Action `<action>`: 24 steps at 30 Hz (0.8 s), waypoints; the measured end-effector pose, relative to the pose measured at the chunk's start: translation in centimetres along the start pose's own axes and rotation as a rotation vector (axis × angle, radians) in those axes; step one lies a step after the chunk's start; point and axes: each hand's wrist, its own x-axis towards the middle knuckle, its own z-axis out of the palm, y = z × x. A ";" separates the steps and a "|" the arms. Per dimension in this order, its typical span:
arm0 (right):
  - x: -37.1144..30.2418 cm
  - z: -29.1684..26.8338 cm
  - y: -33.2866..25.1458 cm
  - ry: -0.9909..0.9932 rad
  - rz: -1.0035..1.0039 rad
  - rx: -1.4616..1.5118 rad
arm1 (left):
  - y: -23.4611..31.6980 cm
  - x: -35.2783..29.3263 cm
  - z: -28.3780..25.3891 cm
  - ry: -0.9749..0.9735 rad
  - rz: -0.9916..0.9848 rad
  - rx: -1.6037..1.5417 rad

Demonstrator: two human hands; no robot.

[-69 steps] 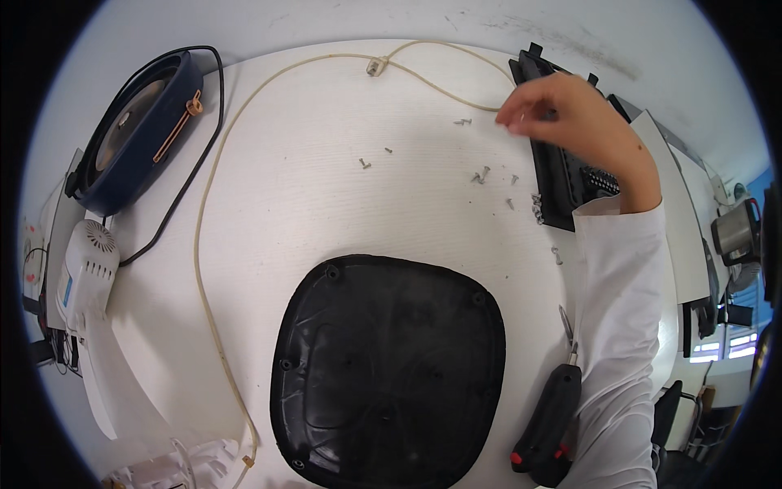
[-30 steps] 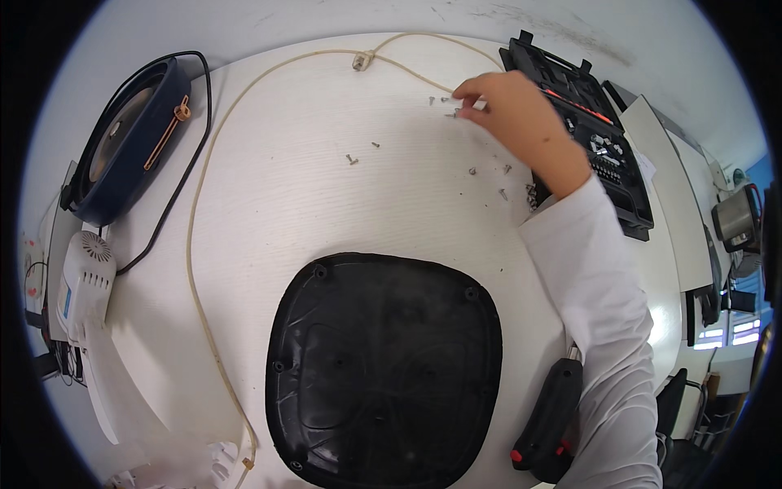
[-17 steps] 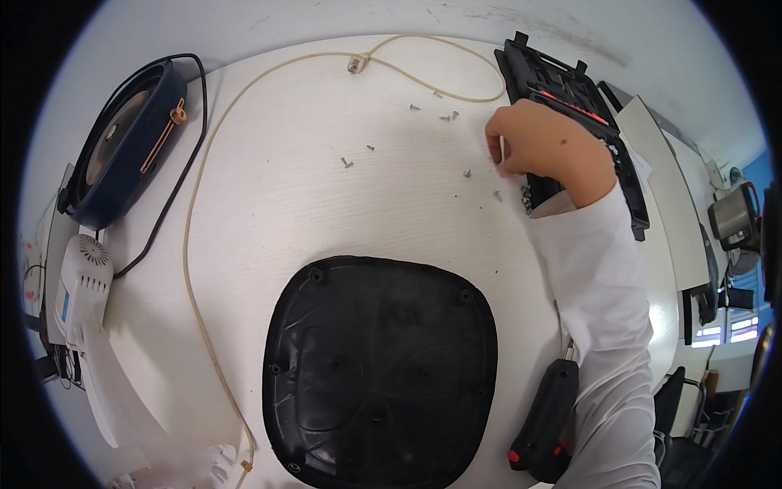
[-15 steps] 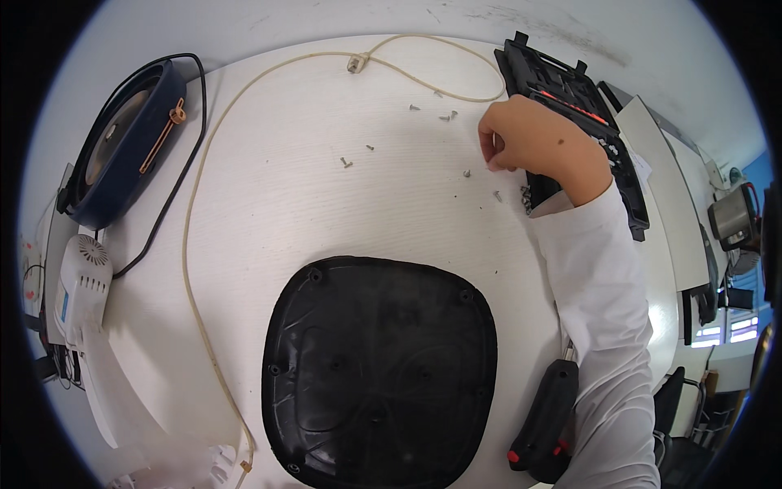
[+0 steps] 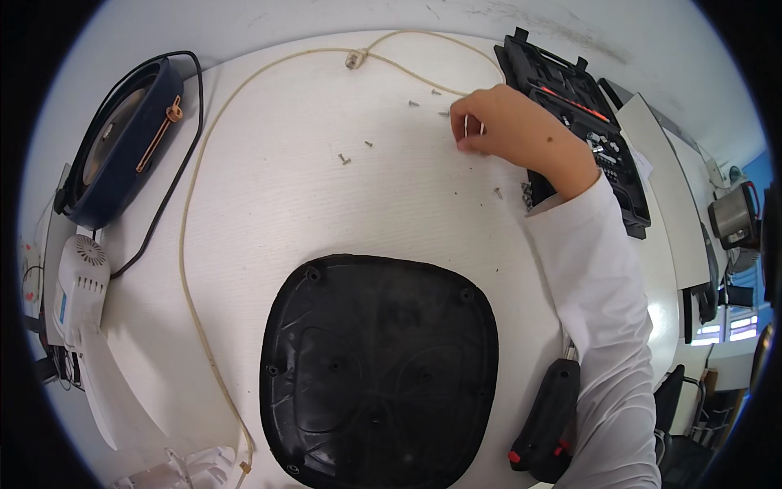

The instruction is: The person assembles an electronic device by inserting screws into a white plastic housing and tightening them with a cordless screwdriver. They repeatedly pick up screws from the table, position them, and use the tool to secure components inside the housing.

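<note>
My right hand [image 5: 501, 122] hangs over the far right of the white table, its fingers curled and thumb bent toward them. Whatever the fingertips hold is too hidden to make out. Close to them lies a screw [image 5: 444, 115], and a little beyond are two more, one screw [image 5: 414, 103] to the left and another screw [image 5: 436, 93] farther back. Two small screws [image 5: 344, 160] [image 5: 369, 144] rest farther left. A single screw [image 5: 498, 193] lies below the hand, beside a cluster of screws [image 5: 526, 194] near my cuff. My left hand is out of view.
A black rounded plastic cover [image 5: 379, 367] lies at the near middle. Right of it is a black cordless screwdriver [image 5: 547, 420], beside my sleeve. An open black toolbox [image 5: 562, 81] stands behind my hand. A beige cable [image 5: 186, 244], a dark blue appliance base [image 5: 134, 147] and white plastic parts [image 5: 85, 285] are left.
My right hand has moved left and slightly away. The screw that lay below its fingertips no longer shows there. A blur at the lower left has gone, and white plastic shows there.
</note>
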 end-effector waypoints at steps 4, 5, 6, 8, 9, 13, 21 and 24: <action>0.8 2.1 1.3 0.305 0.001 -0.142 | 0.1 -0.2 -0.3 -0.017 0.012 0.007; 0.9 2.5 1.5 0.340 -0.022 -0.140 | 0.1 -0.3 -0.4 -0.024 0.012 0.015; 1.0 2.9 1.6 0.376 -0.045 -0.138 | 0.1 -0.3 -0.5 -0.034 0.013 0.016; 0.7 2.5 1.8 0.387 -0.074 -0.137 | 0.0 -0.2 -0.6 -0.056 0.017 0.014; 0.3 1.6 2.0 0.361 -0.079 -0.137 | -0.1 -0.1 -0.5 -0.044 0.012 0.015; -2.1 -4.0 0.7 0.177 -0.005 -0.133 | 0.1 0.0 0.0 0.004 0.006 0.047; -3.2 -2.6 -1.8 -0.247 0.056 -0.090 | 0.1 -0.3 0.5 0.083 -0.019 0.001; -2.4 -2.1 -1.5 -0.288 0.091 -0.097 | 0.3 -0.2 0.9 0.097 -0.035 -0.011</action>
